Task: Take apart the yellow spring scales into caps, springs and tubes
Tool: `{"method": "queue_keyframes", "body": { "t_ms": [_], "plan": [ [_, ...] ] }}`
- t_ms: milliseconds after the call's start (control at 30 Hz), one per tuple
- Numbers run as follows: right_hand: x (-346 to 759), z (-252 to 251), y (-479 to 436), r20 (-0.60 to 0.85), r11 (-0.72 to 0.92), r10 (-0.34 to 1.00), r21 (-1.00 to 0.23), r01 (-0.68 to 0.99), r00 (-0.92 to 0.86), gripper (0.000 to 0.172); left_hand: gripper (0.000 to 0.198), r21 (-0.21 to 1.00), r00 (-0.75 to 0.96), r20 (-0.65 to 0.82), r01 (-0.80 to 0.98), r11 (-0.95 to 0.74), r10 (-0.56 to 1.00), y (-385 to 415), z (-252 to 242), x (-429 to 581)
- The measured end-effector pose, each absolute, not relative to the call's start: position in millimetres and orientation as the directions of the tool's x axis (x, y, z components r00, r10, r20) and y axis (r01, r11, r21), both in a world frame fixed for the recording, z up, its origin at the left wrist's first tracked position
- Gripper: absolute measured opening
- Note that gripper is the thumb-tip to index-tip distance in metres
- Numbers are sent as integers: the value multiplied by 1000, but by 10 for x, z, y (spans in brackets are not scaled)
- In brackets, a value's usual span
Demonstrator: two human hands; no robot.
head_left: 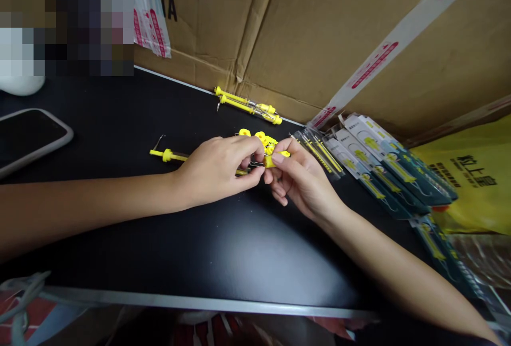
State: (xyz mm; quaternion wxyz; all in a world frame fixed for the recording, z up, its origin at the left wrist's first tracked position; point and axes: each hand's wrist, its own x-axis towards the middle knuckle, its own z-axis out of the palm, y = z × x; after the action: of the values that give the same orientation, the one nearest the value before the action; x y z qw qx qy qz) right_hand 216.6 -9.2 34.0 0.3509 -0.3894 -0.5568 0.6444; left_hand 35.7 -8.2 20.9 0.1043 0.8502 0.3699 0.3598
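Observation:
Over the black table my left hand [223, 162] is closed, pinching a thin metal wire [256, 164] between thumb and fingertips. My right hand [303, 178] grips a small yellow plastic piece [271, 161] between thumb and forefinger, right beside the wire. Whether wire and piece are joined is hard to see. Just behind my fingertips lies a cluster of loose yellow plastic parts [261, 137], partly covered by my hands. A yellow spring scale [167, 155] with a wire hook runs under my left hand, its middle hidden.
Two yellow spring scales [247, 105] lie by the cardboard box [319, 26]. To the right are clear tubes with yellow strips [319, 151], stacked retail packs [379, 159] and a yellow bag [471, 175]. A phone [32, 138] rests at left on the black table [159, 250].

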Motion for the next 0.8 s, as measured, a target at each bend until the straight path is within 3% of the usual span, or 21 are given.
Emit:
{"method": "queue_keyframes", "body": {
  "t_ms": [200,433,633,733,800],
  "plan": [
    [2151,341,-104,-110,-138,881,-990,-26,-460,27,6,487,456,530,527,-697,715,-74,208,356],
    [2157,343,-104,-107,-116,888,-993,9,-448,31,8,401,493,541,560,-725,681,-58,172,352],
    [2163,338,-107,-42,-18,906,-998,60,-421,27,13,637,412,454,469,-611,790,-89,205,362],
    [2209,366,-105,109,186,931,-963,196,-349,27,16,762,378,392,378,-526,839,-95,191,383],
    [2255,403,-85,218,334,919,-872,357,-328,30,20,823,376,355,309,-477,856,-92,162,396]
  ]
}}
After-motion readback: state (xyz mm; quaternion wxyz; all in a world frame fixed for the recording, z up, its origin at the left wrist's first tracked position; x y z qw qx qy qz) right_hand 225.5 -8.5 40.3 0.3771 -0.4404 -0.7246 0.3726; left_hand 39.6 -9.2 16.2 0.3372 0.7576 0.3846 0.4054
